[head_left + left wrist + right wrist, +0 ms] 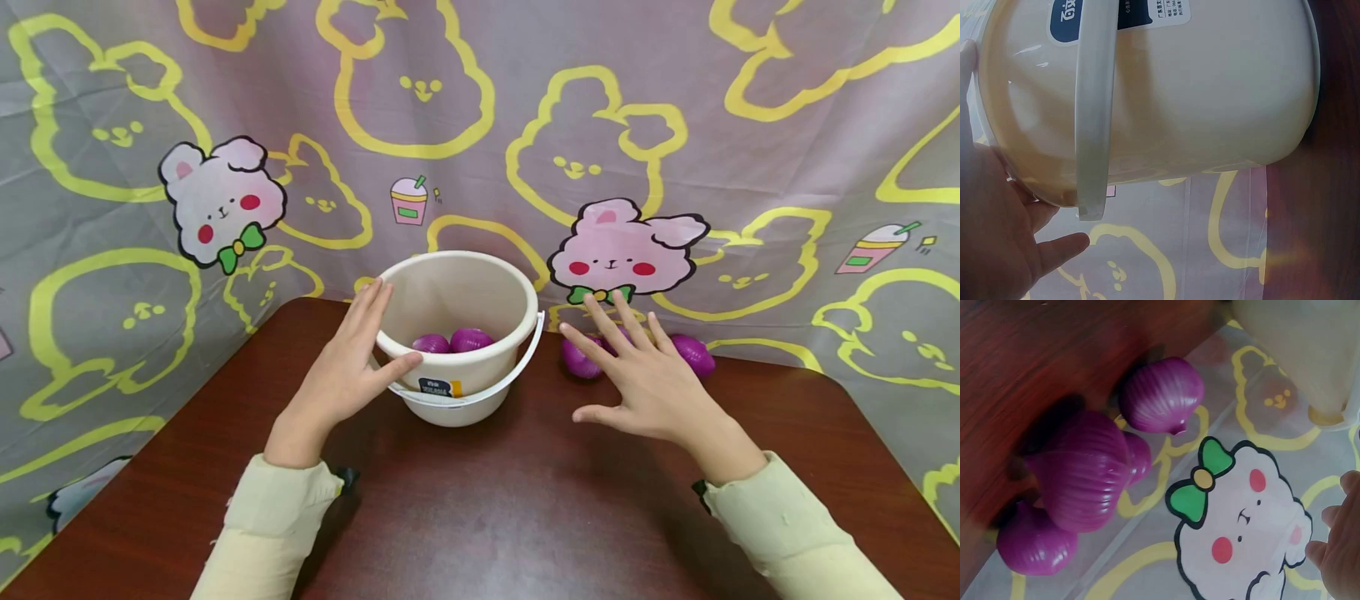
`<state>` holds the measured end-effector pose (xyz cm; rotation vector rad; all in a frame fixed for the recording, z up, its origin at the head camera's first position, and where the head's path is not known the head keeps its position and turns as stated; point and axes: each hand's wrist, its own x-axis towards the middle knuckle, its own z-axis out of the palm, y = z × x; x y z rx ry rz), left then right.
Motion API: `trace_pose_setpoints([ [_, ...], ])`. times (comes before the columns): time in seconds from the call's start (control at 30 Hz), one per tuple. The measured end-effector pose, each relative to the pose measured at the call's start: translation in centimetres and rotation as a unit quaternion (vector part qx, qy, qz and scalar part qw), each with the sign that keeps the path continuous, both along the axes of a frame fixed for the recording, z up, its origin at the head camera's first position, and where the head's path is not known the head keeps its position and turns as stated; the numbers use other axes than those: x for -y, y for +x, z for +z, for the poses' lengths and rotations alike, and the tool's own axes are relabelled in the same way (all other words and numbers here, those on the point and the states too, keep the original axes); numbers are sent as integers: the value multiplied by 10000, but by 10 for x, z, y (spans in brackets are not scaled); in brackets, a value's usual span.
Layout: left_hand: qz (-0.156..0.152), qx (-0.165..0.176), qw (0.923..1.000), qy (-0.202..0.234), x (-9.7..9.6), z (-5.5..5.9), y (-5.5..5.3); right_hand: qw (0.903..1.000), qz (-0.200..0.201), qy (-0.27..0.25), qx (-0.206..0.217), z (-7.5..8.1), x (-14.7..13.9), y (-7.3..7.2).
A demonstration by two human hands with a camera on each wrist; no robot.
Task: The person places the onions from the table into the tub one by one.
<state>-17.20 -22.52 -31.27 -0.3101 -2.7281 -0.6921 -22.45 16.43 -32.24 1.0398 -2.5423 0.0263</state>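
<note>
A cream bucket [459, 283] with a white handle [480, 396] stands on the table. Two purple onions [471, 340] show inside it. My left hand [341, 367] is at the bucket's left rim, fingers extended and thumb apart; in the left wrist view the hand [997, 225] lies close against the bucket's side [1210, 94], though contact is hard to tell. To the right, my right hand [637, 379] hovers with fingers spread, holding nothing. It partly covers several onions [693, 357] at the table's back. The right wrist view shows them grouped, the largest-looking onion [1085, 475] in front of another.
The brown table [480, 517] reaches back to a grey-pink curtain [495, 183] printed with yellow outlines and cartoon rabbits. This curtain stands close behind the bucket and onions and along both sides. The handle hangs down across the bucket's front.
</note>
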Motion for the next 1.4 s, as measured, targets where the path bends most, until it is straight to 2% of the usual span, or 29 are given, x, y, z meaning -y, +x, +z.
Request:
trace_pose_setpoints([
  [0.77,-27,-40,10000,47,0,1,0,9971,-519,-128,537,-13,-32,-12],
  [0.93,-28,-73,10000,53,1,0,0,9964,-626,-138,561,-16,-37,-17],
  [1.4,-14,-19,10000,72,0,0,0,9918,-763,-253,998,-30,-51,-34],
])
